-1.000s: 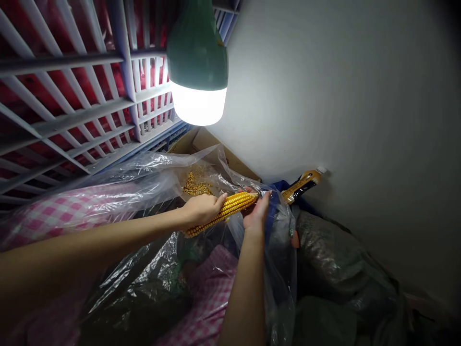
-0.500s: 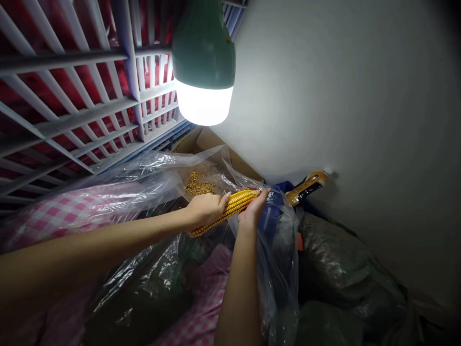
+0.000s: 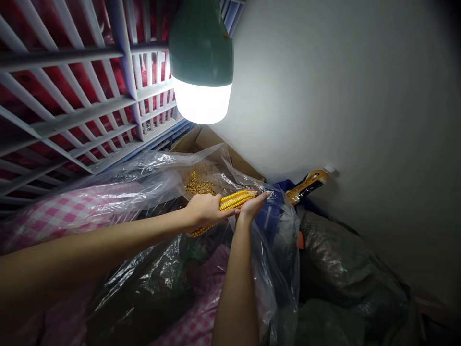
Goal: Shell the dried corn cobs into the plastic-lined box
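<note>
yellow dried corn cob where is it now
Head view, mid-frame: the yellow dried corn cob is gripped by the left hand with the right hand against its far end, over the clear plastic bag, beside the loose yellow kernels.

Single head-worn view, forward and down, close above the corn cob (image 3: 237, 198) by the wall (image 3: 342, 96).

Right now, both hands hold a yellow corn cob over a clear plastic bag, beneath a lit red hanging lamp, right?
Not quite. The head view shows the lit hanging lamp is green, not red. The left hand and right hand do hold the yellow corn cob over the clear plastic bag.
</note>
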Tool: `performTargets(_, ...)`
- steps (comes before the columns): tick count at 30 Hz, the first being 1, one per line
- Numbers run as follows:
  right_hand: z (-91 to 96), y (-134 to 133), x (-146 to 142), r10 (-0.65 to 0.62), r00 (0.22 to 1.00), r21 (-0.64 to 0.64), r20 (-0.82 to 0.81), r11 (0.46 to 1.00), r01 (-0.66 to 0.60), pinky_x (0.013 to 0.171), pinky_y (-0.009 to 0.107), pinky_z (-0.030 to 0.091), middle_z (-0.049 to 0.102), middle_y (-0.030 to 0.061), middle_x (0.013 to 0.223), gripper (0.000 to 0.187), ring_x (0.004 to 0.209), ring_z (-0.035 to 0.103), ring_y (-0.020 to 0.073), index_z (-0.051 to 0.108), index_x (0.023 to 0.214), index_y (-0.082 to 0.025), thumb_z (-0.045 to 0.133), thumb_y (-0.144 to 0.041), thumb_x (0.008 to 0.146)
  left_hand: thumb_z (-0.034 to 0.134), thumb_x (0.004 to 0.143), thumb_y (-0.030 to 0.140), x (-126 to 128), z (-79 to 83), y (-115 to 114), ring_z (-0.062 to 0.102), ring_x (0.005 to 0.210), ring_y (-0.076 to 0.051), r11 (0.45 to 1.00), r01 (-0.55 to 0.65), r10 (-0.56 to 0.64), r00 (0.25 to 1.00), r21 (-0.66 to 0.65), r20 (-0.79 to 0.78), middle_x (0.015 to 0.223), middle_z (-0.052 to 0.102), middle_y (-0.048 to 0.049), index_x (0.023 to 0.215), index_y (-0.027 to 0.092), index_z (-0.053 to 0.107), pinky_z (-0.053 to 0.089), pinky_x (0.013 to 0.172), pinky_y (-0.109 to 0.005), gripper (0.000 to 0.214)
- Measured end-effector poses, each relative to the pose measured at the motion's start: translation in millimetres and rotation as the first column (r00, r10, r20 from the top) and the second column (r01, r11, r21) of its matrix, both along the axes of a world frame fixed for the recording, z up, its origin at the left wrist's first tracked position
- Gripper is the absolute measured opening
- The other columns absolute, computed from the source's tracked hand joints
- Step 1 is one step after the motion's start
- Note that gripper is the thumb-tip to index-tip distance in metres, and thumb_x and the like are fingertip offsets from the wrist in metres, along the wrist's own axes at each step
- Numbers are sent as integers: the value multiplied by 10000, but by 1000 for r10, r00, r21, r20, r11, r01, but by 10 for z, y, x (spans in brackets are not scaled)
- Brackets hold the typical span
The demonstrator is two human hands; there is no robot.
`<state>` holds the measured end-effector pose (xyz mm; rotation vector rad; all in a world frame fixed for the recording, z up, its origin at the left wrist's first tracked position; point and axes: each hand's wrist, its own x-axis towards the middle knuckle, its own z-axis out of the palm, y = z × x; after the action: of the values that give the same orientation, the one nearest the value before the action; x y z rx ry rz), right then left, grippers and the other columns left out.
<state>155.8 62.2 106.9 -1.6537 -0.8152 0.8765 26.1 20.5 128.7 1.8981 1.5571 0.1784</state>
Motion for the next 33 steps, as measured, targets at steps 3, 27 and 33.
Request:
performTargets(3,14,-22,-21,-86,995,25,45,996,85,594,266,448,567,54,644,535,609,543,160,455,660,-202,111,-584,808,147,680,752,-16,-4,-19,612,701,-291,998,-13,16,998,-54,66,762,641,-128,869,148,588,425,591,-334,772)
performTargets(27,298,-236,3,-93,996,150,3,984,92,607,220,436,594,32,661,512,623,534,120,562,634,-151,253,-519,810,185,763,676,-30,-10,-174,567,650,-191,953,95,98,801,-288,591,740,639,-53,804,140,603,374,544,-250,681)
performTargets(33,463,-231,97,14,964,-139,-265,989,-53,569,237,467,645,79,884,656,708,607,146,601,854,-166,106,-594,804,124,758,694,24,32,-138,580,726,-213,972,8,119,844,-234,523,838,651,-62,875,166,618,393,612,-268,733)
